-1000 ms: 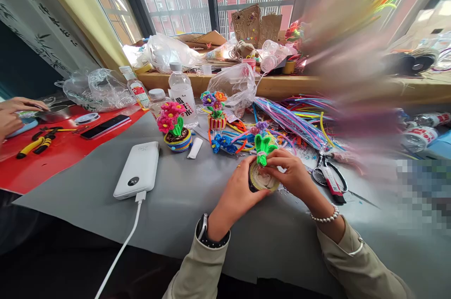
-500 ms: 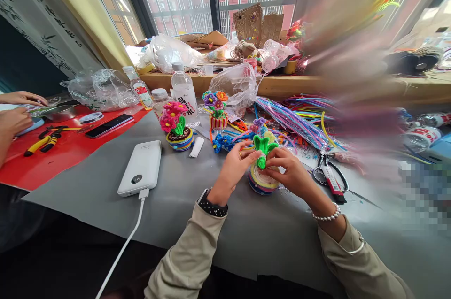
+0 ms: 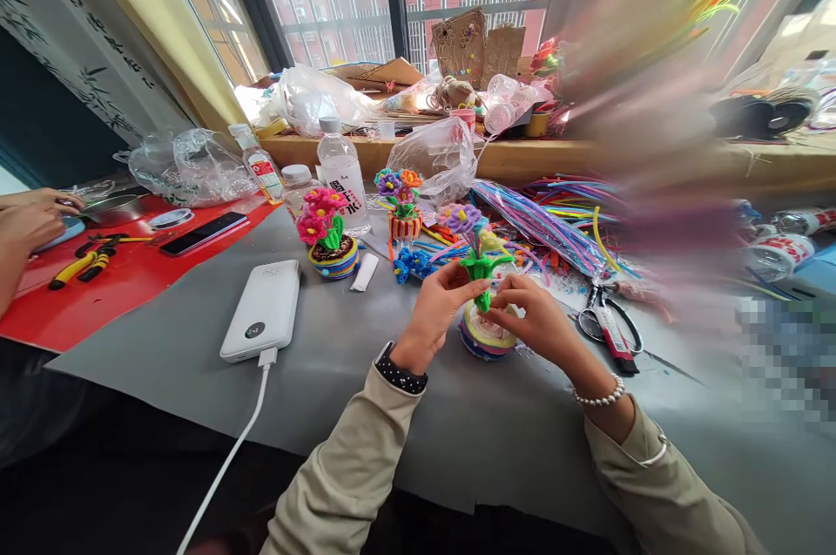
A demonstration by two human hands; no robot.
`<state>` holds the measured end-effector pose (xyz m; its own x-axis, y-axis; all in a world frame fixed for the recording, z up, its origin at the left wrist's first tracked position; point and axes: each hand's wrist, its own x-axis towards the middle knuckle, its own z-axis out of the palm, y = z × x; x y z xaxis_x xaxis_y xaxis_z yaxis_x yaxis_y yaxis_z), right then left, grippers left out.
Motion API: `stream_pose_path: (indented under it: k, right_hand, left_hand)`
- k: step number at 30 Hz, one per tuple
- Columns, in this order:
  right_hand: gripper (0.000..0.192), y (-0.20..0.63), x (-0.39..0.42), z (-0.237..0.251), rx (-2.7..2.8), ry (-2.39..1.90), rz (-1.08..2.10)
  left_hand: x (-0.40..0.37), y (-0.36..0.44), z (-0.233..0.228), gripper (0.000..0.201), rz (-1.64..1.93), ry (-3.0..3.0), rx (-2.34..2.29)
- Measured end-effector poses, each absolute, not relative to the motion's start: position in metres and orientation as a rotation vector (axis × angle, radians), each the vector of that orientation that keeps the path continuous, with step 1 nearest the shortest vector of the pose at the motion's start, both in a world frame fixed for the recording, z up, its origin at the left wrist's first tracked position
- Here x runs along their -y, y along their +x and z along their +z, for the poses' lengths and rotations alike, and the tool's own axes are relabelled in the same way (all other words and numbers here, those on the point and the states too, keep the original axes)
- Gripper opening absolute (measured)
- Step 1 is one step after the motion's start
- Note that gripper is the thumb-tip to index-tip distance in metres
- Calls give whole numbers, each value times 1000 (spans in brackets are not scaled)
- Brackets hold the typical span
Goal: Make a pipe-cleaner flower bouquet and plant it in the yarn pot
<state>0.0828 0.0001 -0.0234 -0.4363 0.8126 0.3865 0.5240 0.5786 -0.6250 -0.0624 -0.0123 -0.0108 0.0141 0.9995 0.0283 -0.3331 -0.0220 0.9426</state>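
Observation:
Above a small round pot (image 3: pixel 484 344) wound in coloured bands, with a pale top, I hold a bunch of pipe-cleaner flowers (image 3: pixel 482 272). Its blooms are purple, pink and yellow, over bright green leaves and a green base. My left hand (image 3: pixel 439 311) is closed on the green part from the left. From the right, my right hand (image 3: pixel 528 309) pinches at the lower end of the bunch, its fingertips just above the pot's top; their exact contact is partly hidden. The bunch stands nearly upright.
Left of my hands are a pink flower pot (image 3: pixel 332 254), a white power bank (image 3: pixel 262 311) with a cable, and bottles (image 3: pixel 340 176). Scissors (image 3: pixel 610 324) and pipe cleaners (image 3: pixel 542 228) lie to the right. A co-worker's hands (image 3: pixel 32 219) are at far left.
The bunch has turned more upright, so its blooms now show above the leaves. Both my hands have shifted slightly with it. The co-worker's hands at left have come closer together.

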Motion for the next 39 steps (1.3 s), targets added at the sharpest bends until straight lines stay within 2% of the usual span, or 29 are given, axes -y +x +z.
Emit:
stream_pose_path:
  k: [6, 11, 18, 22, 30, 35, 39]
  right_hand:
    - [18, 84, -3, -24, 2109, -1098, 683]
    - [14, 89, -3, -21, 2138, -1059, 786]
    - [26, 93, -7, -23, 2079, -1071, 762]
    - [25, 93, -11, -22, 2047, -1054, 753]
    - [21, 89, -10, -15, 2079, -1032, 745]
    - [25, 91, -10, -14, 2050, -925, 910]
    - [20, 90, -11, -16, 2021, -881, 901]
  left_hand:
    - [14, -56, -19, 24, 1498, 983, -951]
    - [16, -54, -19, 27, 1510, 1035, -977]
    - [18, -54, -18, 34, 1505, 1038, -1008]
    - [19, -54, -18, 38, 1487, 1070, -1016]
    - [22, -53, -18, 24, 1499, 1240, -1094]
    - [23, -53, -19, 23, 1492, 1234, -1170]
    - [23, -51, -19, 21, 1508, 1163, -1149]
